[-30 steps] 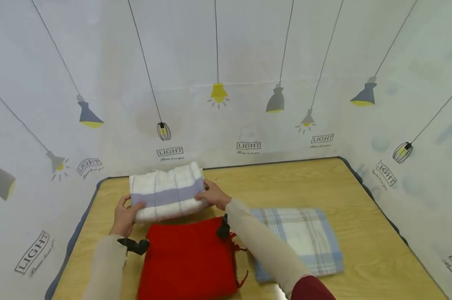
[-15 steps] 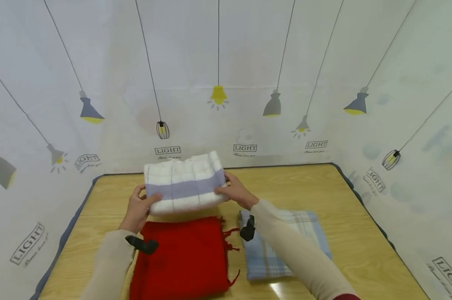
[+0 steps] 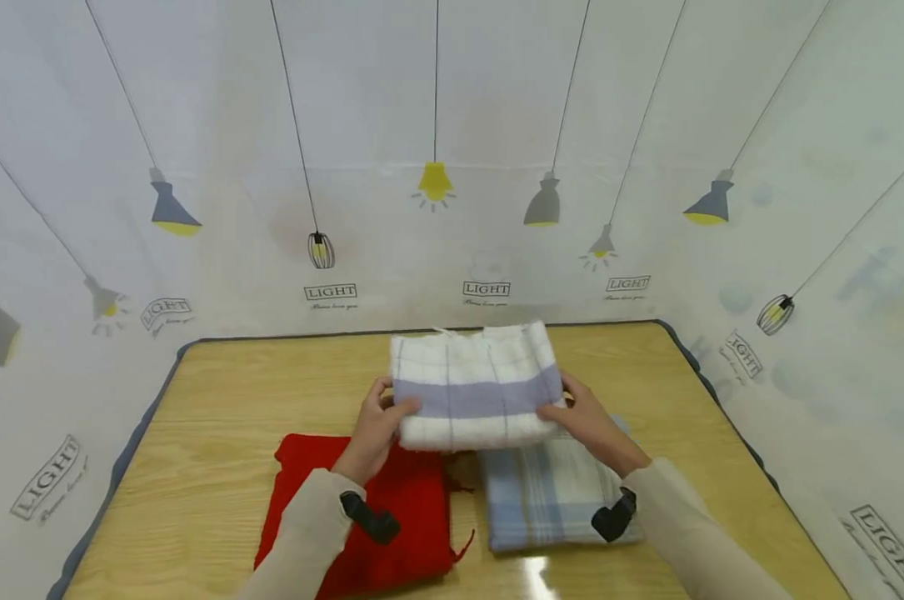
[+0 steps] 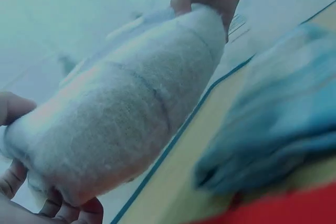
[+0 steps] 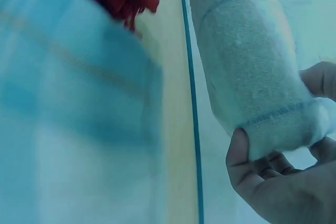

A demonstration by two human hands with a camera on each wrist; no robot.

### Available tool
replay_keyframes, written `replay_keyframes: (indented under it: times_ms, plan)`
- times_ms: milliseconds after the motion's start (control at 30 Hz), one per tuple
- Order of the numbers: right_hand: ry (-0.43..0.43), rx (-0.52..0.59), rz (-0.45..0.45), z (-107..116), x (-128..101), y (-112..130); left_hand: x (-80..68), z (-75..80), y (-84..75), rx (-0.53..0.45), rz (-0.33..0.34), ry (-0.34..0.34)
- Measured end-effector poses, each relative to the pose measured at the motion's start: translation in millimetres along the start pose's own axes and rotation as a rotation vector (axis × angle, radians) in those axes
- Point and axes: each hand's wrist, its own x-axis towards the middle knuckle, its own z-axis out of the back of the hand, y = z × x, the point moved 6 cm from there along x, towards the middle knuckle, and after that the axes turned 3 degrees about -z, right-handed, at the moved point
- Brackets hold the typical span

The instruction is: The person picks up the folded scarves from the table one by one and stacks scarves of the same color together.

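Observation:
A folded white scarf (image 3: pixel 477 396) with a lavender stripe and thin grey lines hangs above the table in the head view. My left hand (image 3: pixel 372 429) grips its left end, thumb on the near face. At the opposite end my right hand (image 3: pixel 592 423) holds it the same way. The left wrist view shows the scarf's rounded fold (image 4: pixel 121 108) from below; fingers curl under it. Below on the table lies a folded red scarf (image 3: pixel 414 533) with tassels, partly covered by my left arm. Beside it is a folded blue-and-white plaid scarf (image 3: pixel 534 500), partly behind my right arm.
The wooden table (image 3: pixel 219 417) has a dark blue edging and meets a white wall covering (image 3: pixel 392 125) printed with lamps at its back and sides. A black strap mount (image 3: pixel 372 521) sits on my left wrist, and a similar mount (image 3: pixel 615 517) on the right.
Both hands have carried the white scarf to the right, from behind the red scarf to over the gap and the plaid scarf's far edge. The grip stays the same; the other scarves lie still.

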Motion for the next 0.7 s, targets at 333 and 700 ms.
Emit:
replay_keyframes:
  times_ms: [333,700]
  plan:
    - [-0.058,-0.083,-0.109,49.1,-66.7,-47.9,-30.3,-75.7,40.1,0.009,0.013,0.149]
    - [0.049,-0.058,-0.283,63.7,-89.6,-93.8,-55.8,-113.4,82.5,0.091,0.018,0.050]
